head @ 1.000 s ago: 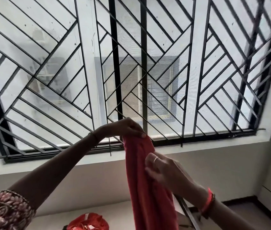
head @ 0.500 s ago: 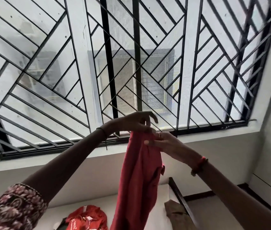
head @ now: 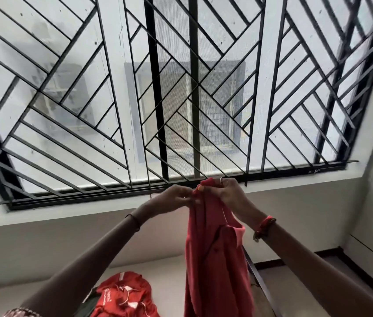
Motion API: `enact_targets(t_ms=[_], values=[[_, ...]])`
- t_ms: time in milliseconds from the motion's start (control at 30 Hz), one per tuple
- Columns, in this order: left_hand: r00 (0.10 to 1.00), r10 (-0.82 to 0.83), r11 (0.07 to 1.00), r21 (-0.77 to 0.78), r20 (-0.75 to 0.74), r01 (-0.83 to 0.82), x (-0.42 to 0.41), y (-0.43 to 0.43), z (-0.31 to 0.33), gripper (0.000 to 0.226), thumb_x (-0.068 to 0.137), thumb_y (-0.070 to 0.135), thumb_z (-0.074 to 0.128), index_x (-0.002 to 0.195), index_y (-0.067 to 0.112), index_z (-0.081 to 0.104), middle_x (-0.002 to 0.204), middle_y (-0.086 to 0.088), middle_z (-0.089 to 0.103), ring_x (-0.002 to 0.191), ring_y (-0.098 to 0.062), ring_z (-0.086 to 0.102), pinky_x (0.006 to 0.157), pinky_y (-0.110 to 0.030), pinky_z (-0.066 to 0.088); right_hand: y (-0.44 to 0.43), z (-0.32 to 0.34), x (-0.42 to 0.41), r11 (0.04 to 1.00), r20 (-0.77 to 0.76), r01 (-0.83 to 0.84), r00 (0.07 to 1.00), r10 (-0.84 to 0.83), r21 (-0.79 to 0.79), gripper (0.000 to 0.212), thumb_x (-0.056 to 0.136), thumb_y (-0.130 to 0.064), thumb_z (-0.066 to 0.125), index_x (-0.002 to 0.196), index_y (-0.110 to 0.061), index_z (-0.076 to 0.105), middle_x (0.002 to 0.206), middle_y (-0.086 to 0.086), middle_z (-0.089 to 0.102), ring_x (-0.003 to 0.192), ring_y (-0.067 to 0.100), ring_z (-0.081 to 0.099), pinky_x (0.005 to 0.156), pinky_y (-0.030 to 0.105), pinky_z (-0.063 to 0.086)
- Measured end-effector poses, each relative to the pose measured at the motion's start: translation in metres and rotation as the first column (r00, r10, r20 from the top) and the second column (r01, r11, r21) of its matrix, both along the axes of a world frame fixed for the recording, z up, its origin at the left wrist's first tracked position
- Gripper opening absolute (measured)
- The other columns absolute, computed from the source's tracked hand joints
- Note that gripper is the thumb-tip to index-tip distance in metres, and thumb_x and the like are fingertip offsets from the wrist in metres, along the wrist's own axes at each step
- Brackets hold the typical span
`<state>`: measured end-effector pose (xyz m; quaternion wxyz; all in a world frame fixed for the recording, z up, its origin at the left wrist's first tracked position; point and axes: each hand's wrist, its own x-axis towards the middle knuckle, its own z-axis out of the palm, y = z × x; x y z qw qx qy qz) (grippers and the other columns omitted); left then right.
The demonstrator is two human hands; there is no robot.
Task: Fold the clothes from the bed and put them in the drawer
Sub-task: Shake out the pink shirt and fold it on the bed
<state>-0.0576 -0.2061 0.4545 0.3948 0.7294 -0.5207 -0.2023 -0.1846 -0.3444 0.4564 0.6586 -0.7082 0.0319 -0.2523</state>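
A wide window with a black diagonal grille (head: 181,88) is filling most of the view, with a pale wall (head: 89,243) running beneath its sill. At the bottom a pale bed (head: 169,282) is showing. A long red garment (head: 213,259) is hanging straight down in front of the wall, raised well above the bed and dropping out of view at the bottom edge. A second red garment (head: 123,296) with white markings is lying crumpled on the bed, left of the hanging one. Both hands are meeting at the hanging garment's top. The right hand (head: 224,193) is curling its fingers round the bunched top edge, while the left hand (head: 171,200) is pinching the fabric just beside it. A red bracelet (head: 264,227) is sitting on the right wrist.
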Motion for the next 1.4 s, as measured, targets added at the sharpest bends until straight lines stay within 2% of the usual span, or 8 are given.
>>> enact_targets(t_ms=[167, 300, 433, 600, 833, 1100, 1233, 1400], values=[[0.997, 0.072, 0.984, -0.161, 0.01, -0.069, 0.0, -0.01, 0.013, 0.018, 0.091, -0.002, 0.054, 0.106, 0.003, 0.063, 0.068, 0.018, 0.06, 0.068, 0.008, 0.048, 0.069, -0.013, 0.04, -0.013, 0.009, -0.007, 0.998, -0.022, -0.038, 0.999, 0.037, -0.041, 0.021, 0.083, -0.009, 0.067, 0.102, 0.0, 0.07, 0.088, 0.008, 0.071, 0.077, 0.009, 0.065, 0.068, 0.017, 0.051], [0.996, 0.087, 0.971, -0.22, -0.036, -0.093, -0.013, -0.015, 0.038, 0.026, 0.094, -0.006, 0.045, 0.078, 0.011, 0.057, 0.053, 0.014, 0.051, 0.047, 0.005, 0.041, 0.05, -0.012, 0.031, -0.036, -0.001, -0.023, 0.993, -0.007, 0.04, 0.999, -0.041, -0.115, 0.043, 0.088, -0.047, 0.056, 0.098, -0.008, 0.07, 0.097, 0.012, 0.066, 0.085, 0.013, 0.06, 0.074, 0.024, 0.049], [0.999, 0.049, 0.949, -0.312, 0.005, -0.045, -0.023, -0.014, 0.062, 0.026, 0.096, -0.001, 0.045, 0.081, 0.018, 0.055, 0.065, 0.017, 0.055, 0.06, 0.008, 0.046, 0.06, -0.013, 0.034, -0.065, -0.041, -0.05, 0.968, -0.189, -0.085, 0.981, 0.041, -0.234, 0.064, 0.074, -0.08, 0.043, 0.104, -0.031, 0.071, 0.124, -0.009, 0.062, 0.12, 0.006, 0.051, 0.098, 0.031, 0.039], [0.993, -0.089, 0.952, -0.288, 0.074, 0.107, -0.03, -0.012, 0.097, 0.014, 0.099, -0.001, 0.038, 0.103, 0.005, 0.05, 0.071, 0.015, 0.059, 0.06, 0.012, 0.053, 0.054, -0.002, 0.039, -0.069, -0.07, -0.065, 0.966, -0.268, -0.207, 0.95, 0.16, -0.157, 0.055, 0.077, -0.065, 0.06, 0.122, -0.034, 0.062, 0.134, -0.008, 0.056, 0.129, 0.01, 0.046, 0.112, 0.041, 0.031], [0.978, 0.004, 0.939, -0.337, 0.21, 0.069, -0.007, -0.007, 0.132, 0.022, 0.098, 0.003, 0.042, 0.092, 0.021, 0.054, 0.076, 0.018, 0.06, 0.071, 0.011, 0.05, 0.067, -0.008, 0.039, -0.057, -0.057, -0.052, 0.957, -0.123, -0.22, 0.972, 0.199, -0.191, 0.049, 0.081, -0.008, 0.071, 0.127, -0.008, 0.055, 0.124, 0.007, 0.064, 0.117, 0.022, 0.059, 0.096, 0.037, 0.048], [0.972, 0.179, 0.895, -0.436, 0.151, -0.097, 0.042, 0.012, 0.124, 0.019, 0.097, 0.002, 0.044, 0.089, 0.012, 0.058, 0.074, 0.012, 0.057, 0.063, 0.01, 0.05, 0.059, -0.007, 0.038, -0.076, -0.004, -0.044, 0.982, 0.088, -0.134, 0.989, 0.123, 0.132, 0.074, 0.036, -0.029, 0.096, 0.094, -0.013, 0.053, 0.082, 0.0, 0.071, 0.073, 0.01, 0.067, 0.062, 0.023, 0.055], [0.972, 0.209, 0.877, -0.46, 0.11, -0.137, 0.052, 0.021, 0.118, 0.027, 0.097, 0.002, 0.045, 0.087, 0.022, 0.06, 0.067, 0.024, 0.062, 0.063, 0.011, 0.052, 0.059, -0.005, 0.039, -0.088, 0.025, -0.043, 0.974, 0.018, -0.186, 0.983, 0.185, 0.131, 0.091, 0.043, -0.021, 0.094, 0.124, -0.018, 0.054, 0.098, 0.014, 0.071, 0.077, 0.016, 0.068, 0.066, 0.026, 0.057], [0.982, 0.179, 0.876, -0.465, 0.063, -0.13, 0.066, 0.024, 0.115, 0.045, 0.093, -0.002, 0.049, 0.078, 0.034, 0.071, 0.07, 0.019, 0.065, 0.068, 0.007, 0.054, 0.067, -0.012, 0.042, -0.098, 0.053, -0.048, 0.983, -0.188, -0.172, 0.969, 0.158, -0.062, 0.078, 0.048, -0.03, 0.093, 0.109, 0.008, 0.062, 0.103, 0.017, 0.068, 0.087, 0.02, 0.066, 0.086, 0.031, 0.053]])
